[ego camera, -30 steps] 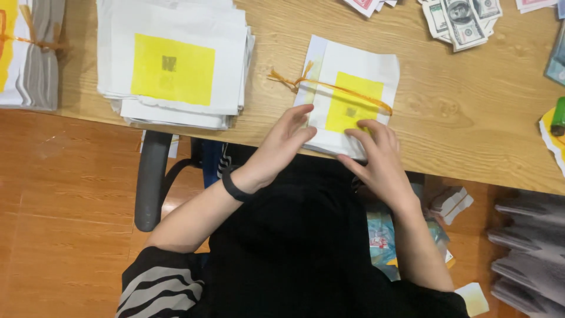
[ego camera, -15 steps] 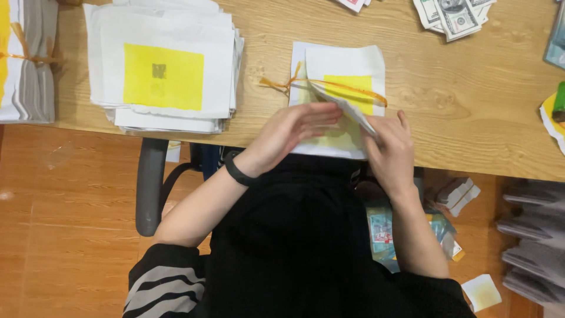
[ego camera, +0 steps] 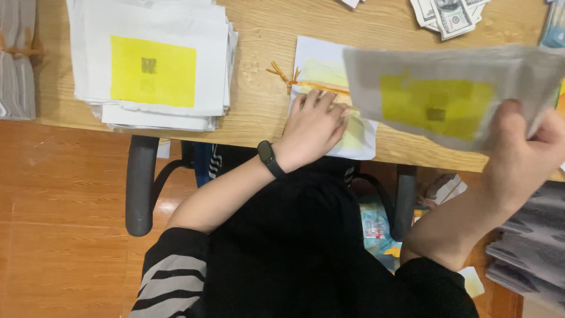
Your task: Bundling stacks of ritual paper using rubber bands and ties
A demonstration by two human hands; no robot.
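Head view, looking down at the table (ego camera: 259,126).

Left hand (ego camera: 315,126): flat, palm down, fingers spread, pressing on the bundle (ego camera: 321,76) of white sheets with yellow labels. Bundle lies at the near table edge, tied across with an orange band (ego camera: 312,87); the band's knot sticks out at the bundle's left side. Black wristband (ego camera: 269,159) on the left wrist.

Right hand (ego camera: 521,156): closed on one sheet (ego camera: 447,97), gripping it at its right lower corner. Sheet is lifted off the table, blurred, held above and right of the bundle, overlapping the bundle's right part from this angle. Yellow label with a small dark square faces the camera.

Big stack (ego camera: 156,68) of the same sheets sits on the table to the left, well apart from the bundle, top label yellow. Another banded grey bundle (ego camera: 16,65) at the far left edge. Banknotes (ego camera: 447,15) at the top right of the table.

Below the table: chair armrest (ego camera: 140,182), wooden floor (ego camera: 65,235), more grey stacks (ego camera: 532,247) at the lower right.
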